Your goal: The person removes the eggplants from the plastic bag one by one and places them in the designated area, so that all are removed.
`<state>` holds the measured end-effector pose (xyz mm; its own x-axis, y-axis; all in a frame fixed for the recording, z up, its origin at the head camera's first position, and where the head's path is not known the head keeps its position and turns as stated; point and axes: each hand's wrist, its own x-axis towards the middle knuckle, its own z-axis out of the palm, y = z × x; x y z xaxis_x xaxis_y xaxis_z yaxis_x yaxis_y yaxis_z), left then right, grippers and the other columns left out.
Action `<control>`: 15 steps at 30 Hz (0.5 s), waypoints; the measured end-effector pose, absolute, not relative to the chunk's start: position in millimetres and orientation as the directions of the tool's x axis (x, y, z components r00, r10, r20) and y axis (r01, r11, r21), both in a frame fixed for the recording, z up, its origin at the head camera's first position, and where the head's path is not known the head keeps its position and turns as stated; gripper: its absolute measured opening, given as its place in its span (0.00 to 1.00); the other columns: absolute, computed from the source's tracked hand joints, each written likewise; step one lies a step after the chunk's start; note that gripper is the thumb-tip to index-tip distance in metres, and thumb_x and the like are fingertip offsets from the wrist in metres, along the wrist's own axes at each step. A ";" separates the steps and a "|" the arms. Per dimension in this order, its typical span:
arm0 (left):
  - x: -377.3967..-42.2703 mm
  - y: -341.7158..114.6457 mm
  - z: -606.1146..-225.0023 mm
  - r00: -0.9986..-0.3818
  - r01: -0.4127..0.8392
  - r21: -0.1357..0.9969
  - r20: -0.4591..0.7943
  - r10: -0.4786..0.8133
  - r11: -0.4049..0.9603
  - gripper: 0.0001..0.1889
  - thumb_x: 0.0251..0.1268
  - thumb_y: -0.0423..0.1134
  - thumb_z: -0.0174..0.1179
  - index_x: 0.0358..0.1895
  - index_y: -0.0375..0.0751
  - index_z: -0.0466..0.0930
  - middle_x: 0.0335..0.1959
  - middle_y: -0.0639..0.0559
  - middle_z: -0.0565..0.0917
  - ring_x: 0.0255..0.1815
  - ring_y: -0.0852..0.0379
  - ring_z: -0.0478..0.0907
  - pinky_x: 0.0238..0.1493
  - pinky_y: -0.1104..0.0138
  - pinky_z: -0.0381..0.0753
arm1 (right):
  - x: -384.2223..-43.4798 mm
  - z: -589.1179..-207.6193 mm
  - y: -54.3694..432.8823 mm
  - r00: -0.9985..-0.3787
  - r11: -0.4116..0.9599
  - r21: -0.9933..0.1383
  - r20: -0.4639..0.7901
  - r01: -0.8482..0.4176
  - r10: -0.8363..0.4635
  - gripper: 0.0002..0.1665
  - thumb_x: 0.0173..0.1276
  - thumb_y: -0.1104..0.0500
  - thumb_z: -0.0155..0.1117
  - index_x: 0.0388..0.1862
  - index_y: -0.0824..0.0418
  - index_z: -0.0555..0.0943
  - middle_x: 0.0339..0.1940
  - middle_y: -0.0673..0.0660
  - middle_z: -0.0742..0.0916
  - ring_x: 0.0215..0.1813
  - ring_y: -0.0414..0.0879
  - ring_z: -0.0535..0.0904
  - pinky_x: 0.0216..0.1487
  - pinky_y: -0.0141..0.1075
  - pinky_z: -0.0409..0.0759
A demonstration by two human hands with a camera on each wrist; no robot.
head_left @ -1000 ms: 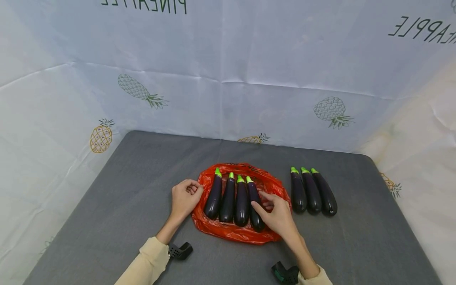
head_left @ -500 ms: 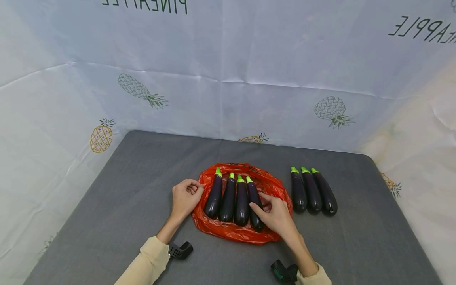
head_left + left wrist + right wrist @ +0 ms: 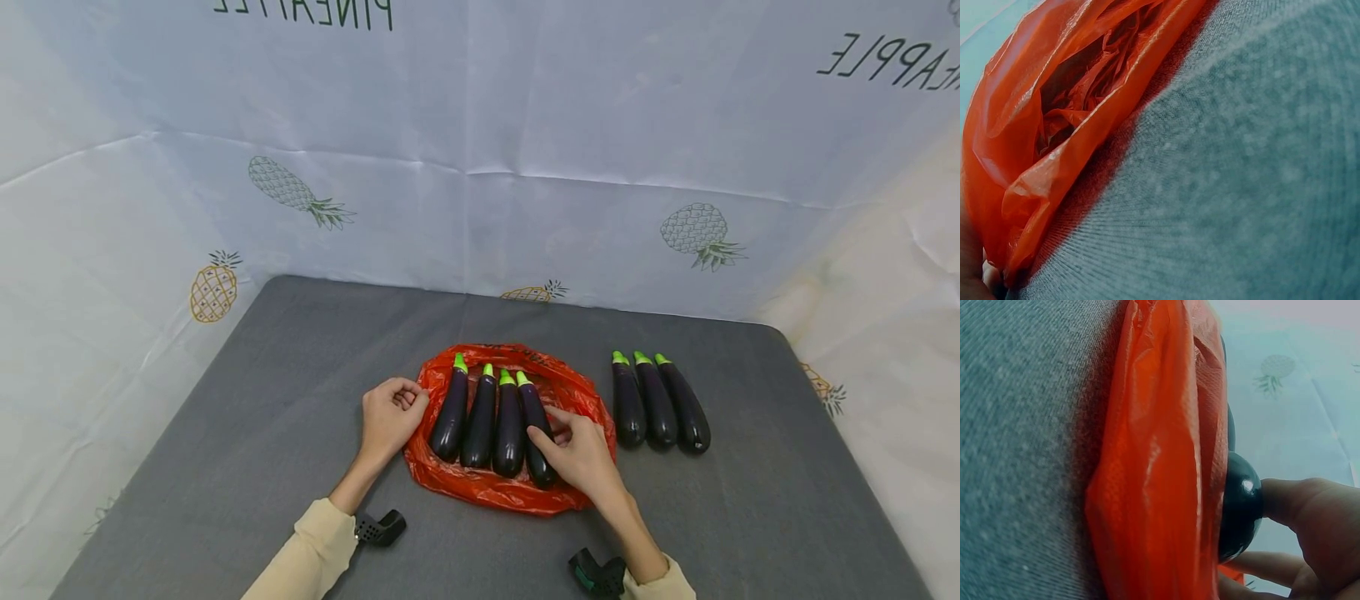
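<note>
A red plastic bag (image 3: 495, 496) lies spread on the table, its edge standing up round several dark purple eggplants (image 3: 478, 425) with bright green stem ends, laid side by side. At the bag's left edge my left hand (image 3: 390, 417) pinches the plastic with curled fingers; the left wrist view has the bag (image 3: 1085, 144) large, with only a bit of that hand at the lower left corner. My right hand (image 3: 585, 454) holds the rightmost eggplant (image 3: 534, 408) in the bag, thumb on top and fingers at its right side. In the right wrist view the thumb meets the eggplant's rounded end (image 3: 1241, 506).
Three more eggplants (image 3: 660, 404) lie in a row on the grey table (image 3: 750, 500), right of the bag. A white cloth with pineapple prints (image 3: 465, 225) hangs behind and at both sides. Black wrist-worn devices (image 3: 381, 528) sit under both wrists.
</note>
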<state>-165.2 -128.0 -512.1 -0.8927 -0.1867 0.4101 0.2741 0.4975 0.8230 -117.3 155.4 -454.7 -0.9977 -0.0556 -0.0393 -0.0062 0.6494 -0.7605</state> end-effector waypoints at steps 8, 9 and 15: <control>-164.7 -127.0 -510.3 -0.896 0.272 0.832 0.402 -0.188 0.483 0.06 0.53 0.28 0.68 0.23 0.40 0.84 0.17 0.50 0.79 0.17 0.66 0.70 0.23 0.79 0.70 | -117.1 -454.1 155.5 -0.999 0.628 -0.777 -0.009 -0.025 -0.051 0.29 0.65 0.55 0.73 0.62 0.66 0.82 0.36 0.57 0.89 0.31 0.38 0.81 0.32 0.29 0.79; -164.6 -126.9 -510.1 -0.897 0.271 0.833 0.400 -0.188 0.483 0.06 0.53 0.28 0.68 0.23 0.40 0.84 0.17 0.50 0.79 0.17 0.65 0.70 0.23 0.79 0.70 | -117.2 -454.1 155.5 -0.999 0.628 -0.778 -0.008 -0.025 -0.049 0.29 0.65 0.56 0.74 0.63 0.65 0.82 0.36 0.57 0.89 0.30 0.38 0.81 0.32 0.29 0.79; -165.1 -127.6 -512.0 -0.897 0.264 0.830 0.398 -0.190 0.492 0.06 0.53 0.28 0.69 0.23 0.40 0.83 0.17 0.50 0.79 0.17 0.67 0.70 0.23 0.79 0.70 | -117.2 -453.6 155.9 -0.999 0.628 -0.778 0.002 -0.022 -0.033 0.30 0.63 0.56 0.75 0.64 0.63 0.82 0.36 0.57 0.89 0.30 0.38 0.80 0.33 0.28 0.79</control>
